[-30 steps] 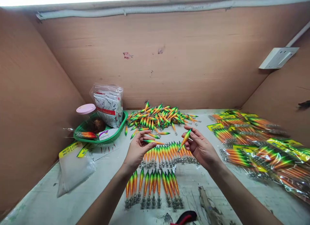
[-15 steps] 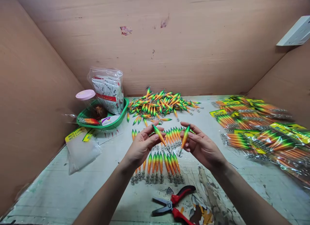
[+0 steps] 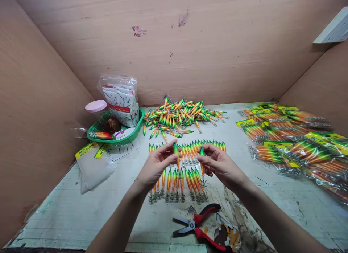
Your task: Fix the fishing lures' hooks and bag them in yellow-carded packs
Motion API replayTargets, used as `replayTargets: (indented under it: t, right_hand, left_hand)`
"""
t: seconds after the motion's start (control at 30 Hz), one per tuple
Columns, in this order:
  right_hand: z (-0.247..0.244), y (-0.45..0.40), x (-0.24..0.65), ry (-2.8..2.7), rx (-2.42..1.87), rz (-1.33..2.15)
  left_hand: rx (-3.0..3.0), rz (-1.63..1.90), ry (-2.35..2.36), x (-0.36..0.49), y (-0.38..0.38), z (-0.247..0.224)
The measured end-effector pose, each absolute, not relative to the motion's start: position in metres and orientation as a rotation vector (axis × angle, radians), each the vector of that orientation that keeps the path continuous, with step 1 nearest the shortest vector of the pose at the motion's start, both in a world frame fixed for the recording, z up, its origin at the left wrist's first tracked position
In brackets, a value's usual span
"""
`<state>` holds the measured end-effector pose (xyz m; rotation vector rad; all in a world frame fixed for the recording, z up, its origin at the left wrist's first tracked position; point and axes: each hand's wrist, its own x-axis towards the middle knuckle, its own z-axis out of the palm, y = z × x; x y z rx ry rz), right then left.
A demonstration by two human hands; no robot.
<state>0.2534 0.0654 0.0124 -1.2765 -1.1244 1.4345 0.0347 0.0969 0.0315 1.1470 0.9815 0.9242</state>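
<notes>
Between the thumb and fingers of my left hand (image 3: 159,164) is a green-and-orange squid jig (image 3: 176,153), held nearly upright. My right hand (image 3: 220,164) pinches a second squid jig (image 3: 202,165), its hooked end pointing down. Both hands hover over two rows of similar jigs on the table: a back row (image 3: 190,151), partly hidden by my hands, and a front row (image 3: 174,184) with the hook crowns toward me. Open-jawed pliers (image 3: 191,225) with red and black handles lie closer to me.
A heap of loose jigs (image 3: 182,117) lies at the back. Bagged jigs (image 3: 307,151) cover the right side. At left stand a green basket (image 3: 130,138) with a lidded cup and packets, and clear bags (image 3: 95,169) with yellow headers. Board walls (image 3: 168,57) enclose the table.
Both hands have come down toward the rows, and the right has moved left, closer to the other. The two held jigs have turned from slanted to more upright.
</notes>
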Motion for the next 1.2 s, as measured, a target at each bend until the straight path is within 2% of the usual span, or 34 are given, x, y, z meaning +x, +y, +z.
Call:
replayTargets:
  t: [0.1, 0.17, 0.27, 0.4, 0.5, 0.7, 0.9, 1.07, 1.2]
  right_hand:
    - [-0.016, 0.068, 0.271, -1.182, -1.467, 1.375]
    - [-0.037, 0.068, 0.279, -1.223, -1.601, 1.31]
    - [-0.057, 0.064, 0.279, -1.295, -1.735, 1.248]
    - [-0.062, 0.055, 0.267, -1.443, -1.8, 1.246]
    - [-0.052, 0.062, 0.269, -1.608, -1.801, 1.181]
    - [-0.022, 0.147, 0.278, -1.887, -1.899, 0.667]
    - [-0.03, 0.217, 0.251, -2.173, -2.036, 0.351]
    - [-0.032, 0.223, 0.246, -2.29, -2.079, 0.212]
    - [-0.026, 0.215, 0.251, -2.292, -2.034, 0.185]
  left_hand:
    - [1.353, 0.939, 1.441, -0.009, 0.099, 0.017]
    - [1.389, 0.802, 1.712, -0.036, 0.097, 0.001]
    - [1.36, 0.664, 1.842, -0.054, 0.088, -0.024]
    - [1.403, 0.613, 1.818, -0.049, 0.077, -0.043]
    - [1.548, 0.574, 1.855, -0.041, 0.083, -0.038]
    - [2.079, 0.557, 1.758, 0.018, 0.149, -0.018]
    - [2.492, 0.287, 1.579, 0.09, 0.218, -0.031]
    - [2.664, 0.137, 1.522, 0.093, 0.233, -0.036]
    - [2.7, 0.15, 1.443, 0.087, 0.237, -0.036]
